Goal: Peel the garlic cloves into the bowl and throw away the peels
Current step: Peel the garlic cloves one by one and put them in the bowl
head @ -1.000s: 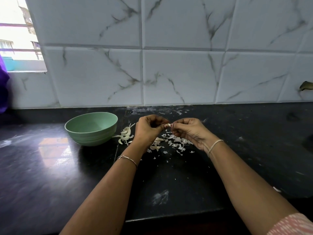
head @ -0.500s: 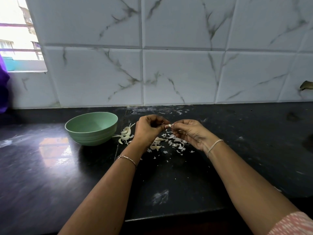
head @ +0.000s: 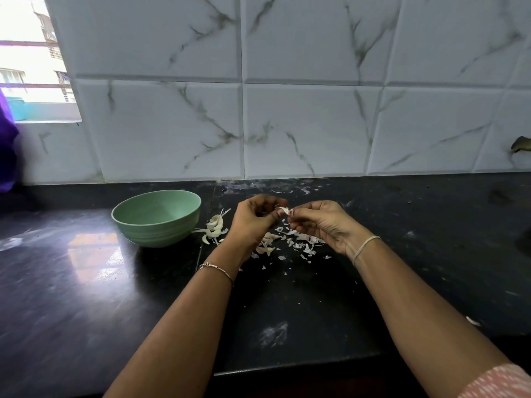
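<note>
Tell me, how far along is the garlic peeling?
Done: some peeling, since peels lie scattered on the counter under the hands, with a bigger heap beside the bowl. In hand: the left hand and right hand pinch a small white garlic piece between them. Left: the part of the bowl I can see holds no cloves, and no peels are thrown away yet.

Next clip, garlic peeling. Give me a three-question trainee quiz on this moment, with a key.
1. True or false: the green bowl stands left of the left hand.
2. Where do the loose peels lie? A in the bowl; B on the black counter; C on a plate.
3. What do the left hand and the right hand pinch between them?
Key: 1 true; 2 B; 3 a garlic clove.
</note>
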Motion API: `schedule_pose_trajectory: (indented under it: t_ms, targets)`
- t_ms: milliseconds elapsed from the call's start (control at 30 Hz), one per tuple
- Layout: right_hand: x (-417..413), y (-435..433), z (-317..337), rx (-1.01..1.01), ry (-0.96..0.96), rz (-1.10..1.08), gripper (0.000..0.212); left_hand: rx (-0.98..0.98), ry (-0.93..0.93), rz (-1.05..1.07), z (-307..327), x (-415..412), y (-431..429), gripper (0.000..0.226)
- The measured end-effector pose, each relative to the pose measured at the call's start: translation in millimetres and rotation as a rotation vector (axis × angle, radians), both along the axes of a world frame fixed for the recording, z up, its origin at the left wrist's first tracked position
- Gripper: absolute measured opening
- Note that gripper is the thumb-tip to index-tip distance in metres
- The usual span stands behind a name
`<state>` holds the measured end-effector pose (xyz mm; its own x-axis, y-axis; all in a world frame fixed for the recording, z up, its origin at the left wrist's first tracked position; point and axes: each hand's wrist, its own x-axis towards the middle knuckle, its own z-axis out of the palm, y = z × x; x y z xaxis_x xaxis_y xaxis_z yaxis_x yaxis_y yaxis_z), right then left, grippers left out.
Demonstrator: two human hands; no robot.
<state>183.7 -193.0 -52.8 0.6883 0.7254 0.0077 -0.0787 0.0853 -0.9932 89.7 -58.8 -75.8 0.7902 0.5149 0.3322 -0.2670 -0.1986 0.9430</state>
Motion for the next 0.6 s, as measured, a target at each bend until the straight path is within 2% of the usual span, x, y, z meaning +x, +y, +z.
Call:
schedule_pose_trajectory:
  t_ms: [233, 400, 600]
  targets:
    - [-2.2, 0.5, 2.8, 0.007, -0.001, 0.001, 0.015, -0.129, -0.012, -0.021, 3.7, -0.2, -3.5, 0.017]
    - [-2.8, 2.1, 2.1, 0.051, -0.032, -0.033, 0.005, -0.180, 0.047, -0.039, 3.6, 0.5, -5.0, 0.010]
    - [-1.6, 4.9, -2.3, 0.057, -0.112, -0.105, 0.008, -0.145, 0.089, -0.113, 3.6, -0.5, -6.5, 0.021]
